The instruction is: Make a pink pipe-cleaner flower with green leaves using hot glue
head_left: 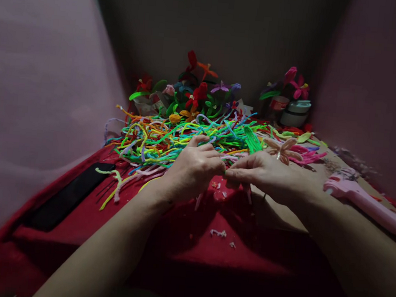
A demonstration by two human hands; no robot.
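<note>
My left hand [198,167] is closed, fingers curled, just in front of a heap of colourful pipe cleaners [170,141]. Close beside it, my right hand [260,173] pinches with thumb and forefinger, and the fingertips of both hands nearly meet. A pipe cleaner is gripped between them, mostly hidden by the fingers. Below the left hand a pale pink end [198,201] sticks out, and a speck of green shows at the fingertips. Behind my right hand lies a beige pipe-cleaner flower [281,150], with a bundle of green loops [252,139] next to it.
A black phone [70,197] lies at left on the red cloth [181,245]. To the right rests a pink glue gun [368,202] on cardboard [279,214]. Finished fuzzy flowers [198,95] and a pale lidded container [295,113] stand at the back. Pink fluff scraps [218,233] lie in front.
</note>
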